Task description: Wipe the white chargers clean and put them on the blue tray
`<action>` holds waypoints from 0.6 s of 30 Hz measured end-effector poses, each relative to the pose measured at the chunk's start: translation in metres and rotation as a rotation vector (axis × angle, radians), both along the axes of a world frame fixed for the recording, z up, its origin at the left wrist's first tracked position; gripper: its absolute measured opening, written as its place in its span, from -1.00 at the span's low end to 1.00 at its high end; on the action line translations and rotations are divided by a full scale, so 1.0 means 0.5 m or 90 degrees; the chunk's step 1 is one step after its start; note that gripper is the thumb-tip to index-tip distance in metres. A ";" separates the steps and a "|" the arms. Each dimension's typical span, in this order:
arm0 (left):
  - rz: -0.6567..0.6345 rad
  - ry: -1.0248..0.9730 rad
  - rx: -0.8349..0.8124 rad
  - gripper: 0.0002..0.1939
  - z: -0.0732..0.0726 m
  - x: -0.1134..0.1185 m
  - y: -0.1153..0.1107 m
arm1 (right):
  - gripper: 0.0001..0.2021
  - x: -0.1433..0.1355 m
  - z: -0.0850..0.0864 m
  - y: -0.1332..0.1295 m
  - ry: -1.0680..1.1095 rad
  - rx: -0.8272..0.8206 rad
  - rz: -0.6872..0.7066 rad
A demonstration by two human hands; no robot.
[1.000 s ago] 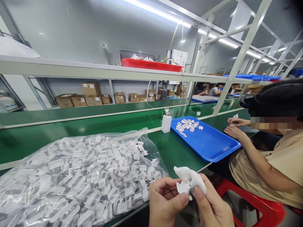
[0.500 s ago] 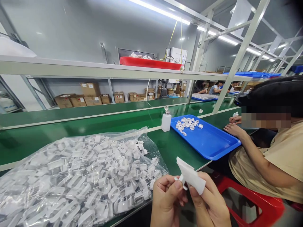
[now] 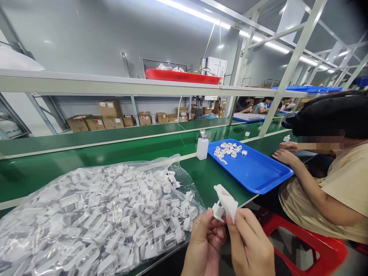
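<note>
My left hand (image 3: 204, 241) is closed, with thumb and fingers pinching a small white plastic plug housing (image 3: 217, 212). Close beside it, my right hand (image 3: 251, 243) grips a folded white cloth (image 3: 228, 202) between thumb and fingers. The cloth stands up against the housing and seems to touch it; the exact contact is hidden. Left of my hands, a clear plastic bag (image 3: 186, 177) holds a large heap of similar white housings (image 3: 123, 214). Beyond my hands lies a blue tray (image 3: 258, 174) with several white plug housings (image 3: 228, 149) at its far left end.
A white pump bottle (image 3: 202, 147) stands by the tray's left corner on the green bench (image 3: 198, 178). A co-worker (image 3: 324, 191) sits at the right, near a red stool (image 3: 313, 245). Overhead, a shelf (image 3: 100, 86) carries a red tray (image 3: 181, 76).
The cloth and my right hand have shifted slightly left. The housing has turned and rises higher out of my left fingers, so more of it shows.
</note>
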State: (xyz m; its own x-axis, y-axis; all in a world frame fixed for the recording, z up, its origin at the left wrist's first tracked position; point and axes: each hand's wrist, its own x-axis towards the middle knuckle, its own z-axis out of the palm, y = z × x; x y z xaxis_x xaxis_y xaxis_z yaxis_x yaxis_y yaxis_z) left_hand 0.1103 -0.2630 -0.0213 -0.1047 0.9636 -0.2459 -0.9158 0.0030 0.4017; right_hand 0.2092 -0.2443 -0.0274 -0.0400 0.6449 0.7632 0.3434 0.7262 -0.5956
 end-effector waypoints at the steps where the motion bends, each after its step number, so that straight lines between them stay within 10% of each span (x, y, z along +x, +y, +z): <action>1: -0.005 -0.017 -0.010 -0.62 -0.001 -0.001 0.002 | -0.85 0.005 -0.001 0.003 -0.009 -0.003 -0.033; 6: -0.044 -0.054 -0.011 -0.60 0.000 -0.002 0.004 | -0.86 0.020 0.008 0.003 0.031 -0.018 -0.090; 18: 0.069 0.076 0.053 -0.67 0.023 0.005 -0.017 | -0.49 0.034 0.017 0.002 -0.138 0.089 0.234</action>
